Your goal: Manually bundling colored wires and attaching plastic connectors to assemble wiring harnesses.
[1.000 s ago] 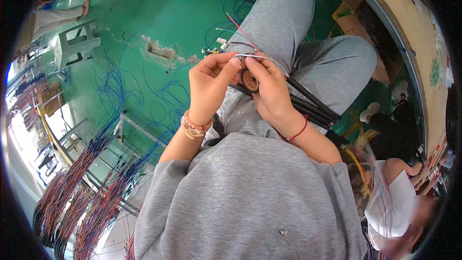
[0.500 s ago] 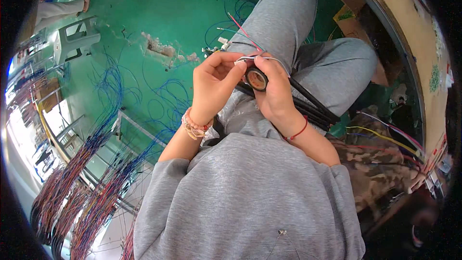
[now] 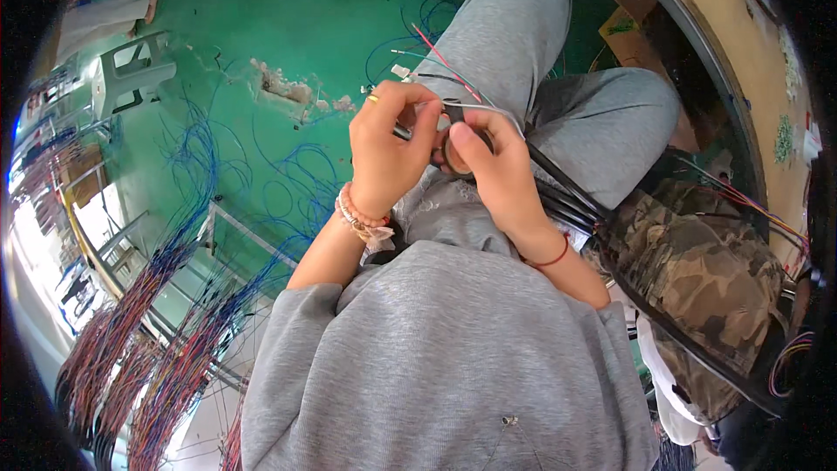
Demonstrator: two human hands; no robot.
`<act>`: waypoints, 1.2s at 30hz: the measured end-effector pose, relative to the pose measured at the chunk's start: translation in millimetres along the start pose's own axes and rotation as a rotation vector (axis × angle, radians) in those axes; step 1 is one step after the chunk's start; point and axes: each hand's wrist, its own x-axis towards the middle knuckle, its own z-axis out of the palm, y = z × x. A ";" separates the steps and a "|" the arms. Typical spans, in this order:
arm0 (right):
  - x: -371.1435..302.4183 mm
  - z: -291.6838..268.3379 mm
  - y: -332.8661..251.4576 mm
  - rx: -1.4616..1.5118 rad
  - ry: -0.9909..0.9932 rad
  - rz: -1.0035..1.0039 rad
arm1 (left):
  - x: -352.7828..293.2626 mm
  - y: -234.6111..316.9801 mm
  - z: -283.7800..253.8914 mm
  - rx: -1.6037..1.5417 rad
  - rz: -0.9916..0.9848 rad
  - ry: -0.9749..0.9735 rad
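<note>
My left hand (image 3: 386, 150) is closed, thumb and fingers pinched together; a short dark piece shows beneath the fingers, and what the tips grip is hidden. Close beside it, my right hand (image 3: 504, 166) holds a roll of black tape (image 3: 457, 159), its thumb over the rim. A dark strip (image 3: 452, 110) stands between the fingertips of both hands. Past them stick out a pink-red wire (image 3: 443, 59), a teal wire (image 3: 418, 56) and a white connector (image 3: 401, 71). A grey-white wire (image 3: 490, 108) bends over my right fingers. Thick black cables (image 3: 567, 181) lie across my lap under the right hand.
To the right, a person in a camouflage garment (image 3: 711, 288) is close by, with a black cable (image 3: 671, 327) running past. Bundles of coloured wires (image 3: 131, 358) hang at lower left. Loose blue wires (image 3: 296, 179) and a pale stool (image 3: 131, 74) are on the green floor.
My right thumb has moved across the tape roll, covering more of it. My left fingers have curled in closer. The camouflage-clad person has shifted, and a black cable now shows there.
</note>
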 end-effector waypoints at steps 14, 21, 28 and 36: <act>11.2 -27.5 6.8 0.172 -0.190 -0.284 | 3.6 -24.7 -11.5 0.096 0.314 -0.112; 15.6 -40.5 19.9 -0.076 -0.300 -0.272 | -5.0 -29.3 8.9 -0.429 -0.036 -0.149; 21.6 -34.9 25.6 -0.594 -0.067 -0.566 | -11.6 -33.4 10.9 -0.336 -0.143 -0.201; 18.9 -44.4 15.1 0.099 -0.043 -0.126 | -12.1 -35.5 9.4 -0.399 -0.042 -0.189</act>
